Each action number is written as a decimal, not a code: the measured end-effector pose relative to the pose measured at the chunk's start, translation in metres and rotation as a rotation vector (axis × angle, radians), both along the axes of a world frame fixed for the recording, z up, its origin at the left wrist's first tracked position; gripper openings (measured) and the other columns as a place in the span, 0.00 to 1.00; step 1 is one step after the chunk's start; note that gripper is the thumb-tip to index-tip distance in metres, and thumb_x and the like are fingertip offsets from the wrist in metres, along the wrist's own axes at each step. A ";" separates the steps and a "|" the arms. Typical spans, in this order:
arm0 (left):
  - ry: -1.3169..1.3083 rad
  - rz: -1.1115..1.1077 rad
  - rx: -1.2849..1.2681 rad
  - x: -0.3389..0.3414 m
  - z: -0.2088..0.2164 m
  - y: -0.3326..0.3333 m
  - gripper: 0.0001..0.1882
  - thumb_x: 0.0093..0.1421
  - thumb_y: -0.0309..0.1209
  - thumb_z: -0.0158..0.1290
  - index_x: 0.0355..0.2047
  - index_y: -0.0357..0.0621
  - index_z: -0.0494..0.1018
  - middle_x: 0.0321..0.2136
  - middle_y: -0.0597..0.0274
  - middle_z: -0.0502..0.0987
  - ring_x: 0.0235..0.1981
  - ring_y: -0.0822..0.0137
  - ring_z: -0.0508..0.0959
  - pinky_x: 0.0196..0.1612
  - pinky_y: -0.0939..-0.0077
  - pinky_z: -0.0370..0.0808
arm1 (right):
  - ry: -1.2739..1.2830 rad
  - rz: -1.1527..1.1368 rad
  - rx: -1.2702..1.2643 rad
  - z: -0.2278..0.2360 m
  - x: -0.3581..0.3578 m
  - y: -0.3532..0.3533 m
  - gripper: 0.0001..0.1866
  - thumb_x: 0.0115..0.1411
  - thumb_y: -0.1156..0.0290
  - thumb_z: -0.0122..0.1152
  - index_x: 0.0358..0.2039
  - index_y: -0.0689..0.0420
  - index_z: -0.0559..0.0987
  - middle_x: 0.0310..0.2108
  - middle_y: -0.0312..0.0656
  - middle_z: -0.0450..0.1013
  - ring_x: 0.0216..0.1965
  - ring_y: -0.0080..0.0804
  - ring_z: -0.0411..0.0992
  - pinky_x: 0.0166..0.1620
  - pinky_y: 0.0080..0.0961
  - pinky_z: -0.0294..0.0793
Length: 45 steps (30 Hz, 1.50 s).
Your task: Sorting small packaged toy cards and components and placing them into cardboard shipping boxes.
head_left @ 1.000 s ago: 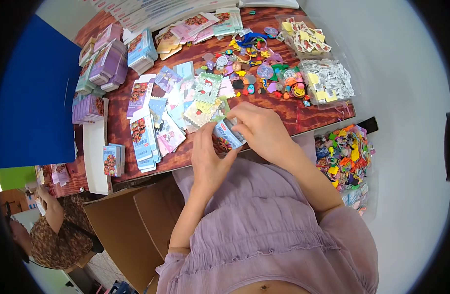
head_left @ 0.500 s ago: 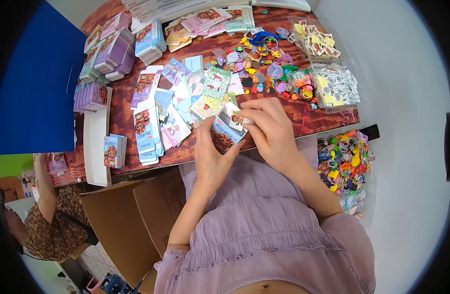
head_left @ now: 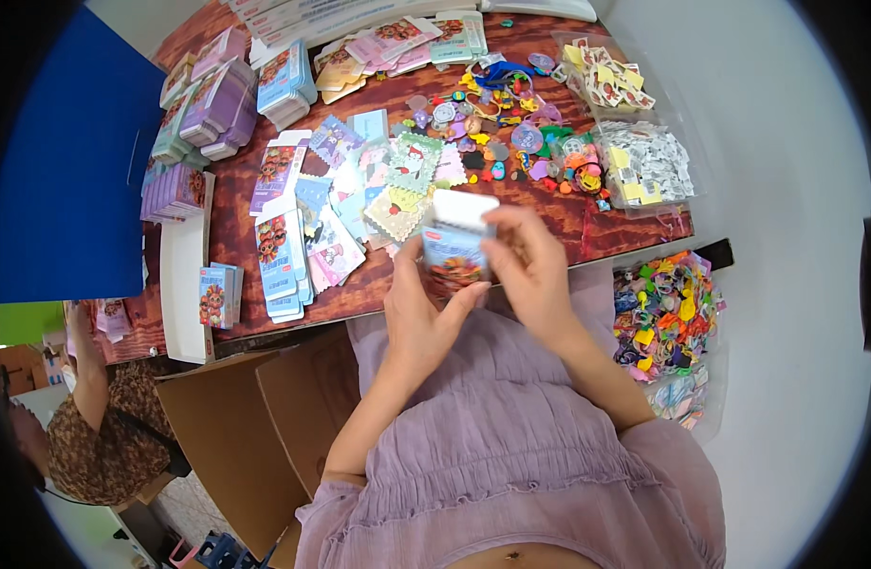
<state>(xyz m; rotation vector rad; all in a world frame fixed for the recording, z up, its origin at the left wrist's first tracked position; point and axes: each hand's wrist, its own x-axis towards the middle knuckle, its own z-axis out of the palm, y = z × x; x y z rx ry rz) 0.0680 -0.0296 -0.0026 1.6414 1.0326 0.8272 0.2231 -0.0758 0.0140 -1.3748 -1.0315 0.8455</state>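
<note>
A small blue cardboard box (head_left: 454, 248) stands upright between my hands at the table's near edge, its white top flap raised. My left hand (head_left: 418, 318) is closed round its left side and bottom, thumb across the lower front. At the box's upper right edge, the thumb and curled fingers of my right hand (head_left: 532, 270) pinch it; they are slightly blurred. What lies inside the box is hidden. Just beyond it is a pile of scalloped-edge picture packets (head_left: 416, 161). Left of those lie flat blue cartons (head_left: 282, 251) in an overlapping stack.
Small colourful trinkets (head_left: 497, 123) are scattered at the table's middle. Clear trays on the right hold white printed slips (head_left: 649, 156) and cards (head_left: 606, 76). A tub of trinkets (head_left: 668, 313) sits below. Left are stacked cartons (head_left: 222, 104) and a white tray (head_left: 184, 284); another person (head_left: 113, 427) works beyond.
The small card my right hand held over the box is out of sight. The box has turned more upright and shifted slightly right, and my right fingers are now at its edge.
</note>
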 end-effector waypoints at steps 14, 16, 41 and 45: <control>-0.334 -0.301 -0.334 -0.018 0.005 0.006 0.30 0.59 0.16 0.55 0.60 0.41 0.60 0.45 0.58 0.73 0.45 0.70 0.78 0.46 0.75 0.77 | 0.382 0.116 0.066 0.000 0.012 -0.013 0.11 0.67 0.76 0.50 0.49 0.63 0.73 0.44 0.40 0.73 0.48 0.23 0.71 0.50 0.22 0.72; -0.238 -0.314 -0.256 -0.019 0.004 0.008 0.30 0.58 0.15 0.55 0.60 0.42 0.60 0.43 0.59 0.73 0.44 0.70 0.77 0.42 0.77 0.77 | 0.340 0.115 0.033 0.003 0.010 -0.012 0.12 0.67 0.77 0.49 0.48 0.64 0.74 0.45 0.41 0.73 0.49 0.23 0.71 0.51 0.22 0.71; -0.019 -0.175 -0.332 -0.011 0.004 -0.013 0.32 0.60 0.18 0.54 0.63 0.44 0.56 0.44 0.53 0.74 0.41 0.61 0.81 0.42 0.70 0.79 | -0.004 0.370 -0.165 -0.016 0.046 -0.006 0.09 0.58 0.77 0.61 0.39 0.65 0.82 0.36 0.42 0.81 0.36 0.23 0.77 0.40 0.21 0.75; 0.068 -0.274 0.003 -0.013 -0.001 -0.012 0.29 0.56 0.17 0.54 0.59 0.46 0.65 0.44 0.50 0.72 0.45 0.51 0.75 0.45 0.64 0.75 | -0.263 0.429 -0.063 -0.004 0.048 -0.012 0.12 0.56 0.79 0.61 0.42 0.65 0.81 0.41 0.43 0.80 0.42 0.32 0.77 0.47 0.26 0.74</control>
